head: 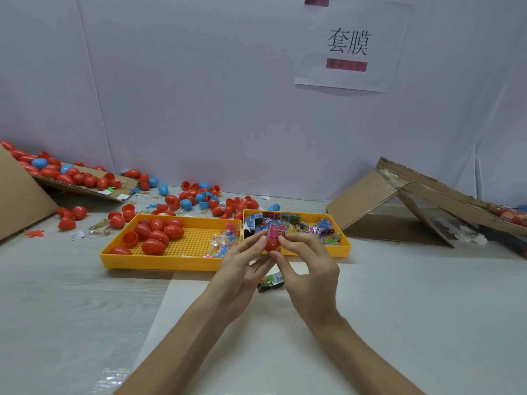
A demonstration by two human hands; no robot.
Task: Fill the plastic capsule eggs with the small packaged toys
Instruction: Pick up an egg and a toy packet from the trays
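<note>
A red capsule egg half (272,244) is held between both hands in front of the yellow trays. My left hand (242,269) pinches it from the left and my right hand (306,266) from the right. A pink packaged toy (275,231) sticks up out of the half. The left yellow tray (159,262) holds several red eggs (155,235) and clear toy packets (222,242). The right yellow tray (343,248) is full of small packaged toys (310,226). One green and black packet (271,282) lies on the table under my hands.
Many red and blue egg halves (199,199) are scattered behind the trays and on a tilted cardboard flap (85,183) at the left. A collapsed cardboard box (413,203) stands at the right. A paper sign (349,44) hangs on the white wall.
</note>
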